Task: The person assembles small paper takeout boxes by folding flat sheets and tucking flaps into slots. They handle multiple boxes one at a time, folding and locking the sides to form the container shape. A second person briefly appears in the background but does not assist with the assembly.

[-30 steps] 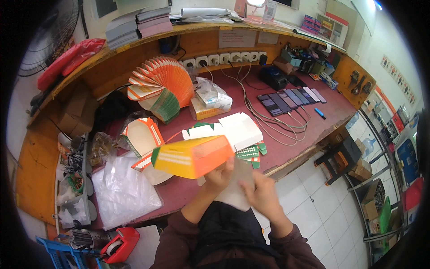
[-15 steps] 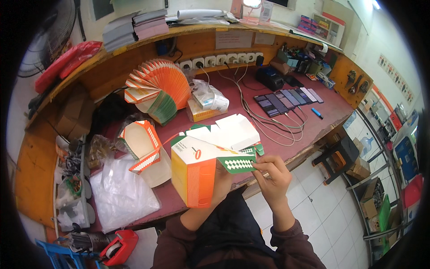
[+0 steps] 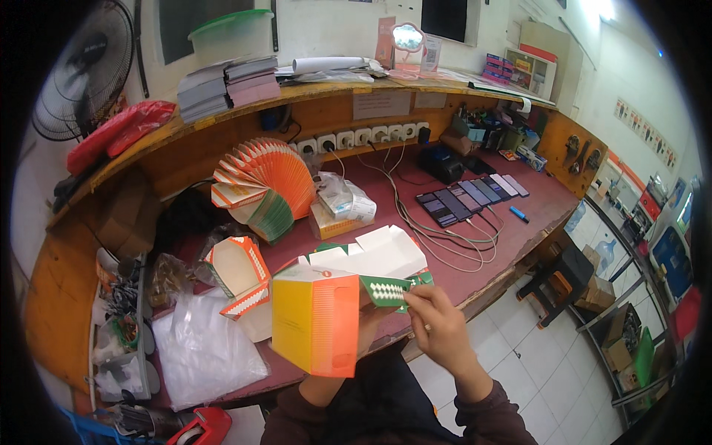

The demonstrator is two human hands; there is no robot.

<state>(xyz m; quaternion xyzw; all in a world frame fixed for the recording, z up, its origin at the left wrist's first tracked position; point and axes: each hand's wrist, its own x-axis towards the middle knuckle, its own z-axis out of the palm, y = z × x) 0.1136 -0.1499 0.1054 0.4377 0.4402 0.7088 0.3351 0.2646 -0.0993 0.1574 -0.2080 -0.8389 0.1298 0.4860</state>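
Note:
A partly folded carton (image 3: 315,315), yellow and orange outside and white inside, is held up over the desk's front edge. My left hand (image 3: 373,326) supports it from behind and below; most of its fingers are hidden by the carton. With a pinch of thumb and fingers, my right hand (image 3: 437,326) grips the carton's green flap with white diamonds (image 3: 387,291). An open-topped orange and green carton (image 3: 236,268) stands to the left. Beyond it, a fanned stack of flat orange and green cartons (image 3: 280,178) lies on the desk.
Clear plastic bags (image 3: 208,348) lie at the left, beside a grey organizer (image 3: 137,367). Several phones (image 3: 471,199), charging cables (image 3: 415,215) and a blue marker (image 3: 519,214) occupy the right. A red tape dispenser (image 3: 204,429) is at lower left, a black stool (image 3: 560,278) at right.
The carton has tipped and sits lower in view, showing more of its yellow and orange sides. My right hand stays on the flap and has moved slightly left and down. The view has tilted upward.

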